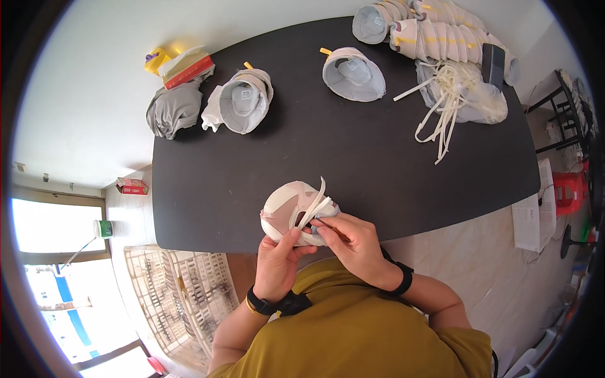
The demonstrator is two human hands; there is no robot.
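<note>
At the table's near edge I hold a pink-and-white cap [283, 208] with a grey lining. My left hand [277, 264] closes on its near edge, thumb on top beside a narrow white strip [317, 203]. The strip is threaded at the cap's opening, and its loose ends stick up. My right hand [354, 242] pinches at the right side of that opening. A small dark bit shows by the right fingertips, too hidden to name. Farther back, two similar caps lie with their grey insides showing, a left one [244, 104] and a middle one [355, 75].
Stacked caps [435, 41] lie at the far right of the black table [252, 167]. Beside them are a bunch of white strips [450, 94] on clear plastic and a dark phone-like object [493, 65]. Grey cloth [174, 110] and a red-and-white packet [187, 69] sit far left. A plastic crate [183, 296] stands below.
</note>
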